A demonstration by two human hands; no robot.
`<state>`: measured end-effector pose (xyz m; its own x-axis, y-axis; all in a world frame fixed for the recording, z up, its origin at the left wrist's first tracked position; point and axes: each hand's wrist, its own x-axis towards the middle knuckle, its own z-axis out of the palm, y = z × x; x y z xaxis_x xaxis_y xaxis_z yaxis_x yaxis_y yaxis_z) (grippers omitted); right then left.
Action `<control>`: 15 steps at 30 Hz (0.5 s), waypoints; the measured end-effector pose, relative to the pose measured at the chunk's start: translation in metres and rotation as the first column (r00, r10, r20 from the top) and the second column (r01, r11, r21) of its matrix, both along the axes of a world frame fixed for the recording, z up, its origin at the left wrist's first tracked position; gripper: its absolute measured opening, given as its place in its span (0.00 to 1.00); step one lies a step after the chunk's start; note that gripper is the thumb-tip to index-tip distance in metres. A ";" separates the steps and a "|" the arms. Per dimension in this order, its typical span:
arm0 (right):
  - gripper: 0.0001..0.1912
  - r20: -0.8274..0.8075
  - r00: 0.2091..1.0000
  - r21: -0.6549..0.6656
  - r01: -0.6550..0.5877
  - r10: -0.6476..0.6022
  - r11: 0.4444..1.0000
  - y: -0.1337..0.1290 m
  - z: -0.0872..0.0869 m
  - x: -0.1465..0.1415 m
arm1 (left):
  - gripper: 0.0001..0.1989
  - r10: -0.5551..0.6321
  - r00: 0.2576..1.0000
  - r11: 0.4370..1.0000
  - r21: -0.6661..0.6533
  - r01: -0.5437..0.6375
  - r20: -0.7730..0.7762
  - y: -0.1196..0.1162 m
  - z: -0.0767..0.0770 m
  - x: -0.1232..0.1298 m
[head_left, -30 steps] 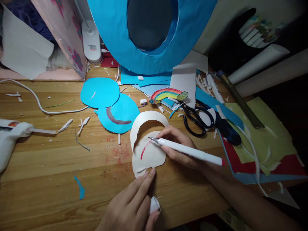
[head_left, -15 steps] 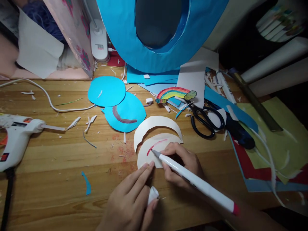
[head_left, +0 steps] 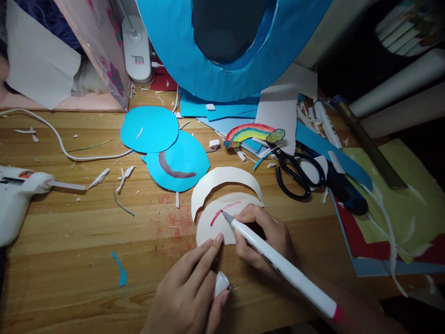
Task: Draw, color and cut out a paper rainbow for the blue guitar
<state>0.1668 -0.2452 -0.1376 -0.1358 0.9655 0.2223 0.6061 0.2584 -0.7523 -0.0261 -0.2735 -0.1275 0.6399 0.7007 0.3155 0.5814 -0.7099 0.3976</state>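
Observation:
My right hand (head_left: 266,236) grips a white marker (head_left: 285,269) with a pink end, its tip touching a cream paper piece (head_left: 212,234). A curved red line (head_left: 217,217) runs across that paper under the tip. Two fingertips of my left hand (head_left: 187,287) press on the paper's lower edge. The same hand holds a white marker cap (head_left: 221,284) between thumb and curled fingers. Just beyond lies a cream crescent-shaped paper strip (head_left: 225,175). Farther left, a blue paper oval (head_left: 149,129) overlaps another blue paper piece (head_left: 191,155) bearing a dark curved stroke.
Black-handled scissors (head_left: 295,176) and a paper rainbow (head_left: 252,132) lie right of centre. A white glue gun (head_left: 17,195) rests at left. A large blue ring-shaped piece (head_left: 167,51) stands at the back. Coloured sheets (head_left: 413,185) are stacked at right; scraps litter the wooden table (head_left: 76,287).
The marker tip has moved slightly up and right along the red line, which looks thicker there. My left hand keeps its place on the paper. The view has shifted slightly.

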 end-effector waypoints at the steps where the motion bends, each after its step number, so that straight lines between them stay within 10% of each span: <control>1: 0.10 0.002 1.000 -0.005 0.011 -0.011 1.000 -0.001 -0.001 0.000 | 0.13 0.001 1.000 1.000 0.001 -0.001 -0.002 0.000 0.000 0.000; 10: 0.15 -0.195 0.967 0.015 0.168 -0.162 0.986 0.002 -0.002 0.012 | 0.11 -0.009 1.000 1.000 -0.024 0.009 0.018 0.000 0.000 0.000; 15: 0.14 0.024 0.998 -0.045 -0.065 0.066 0.997 0.014 0.002 0.023 | 0.09 0.048 0.998 0.998 0.049 -0.046 -0.043 -0.004 -0.003 -0.028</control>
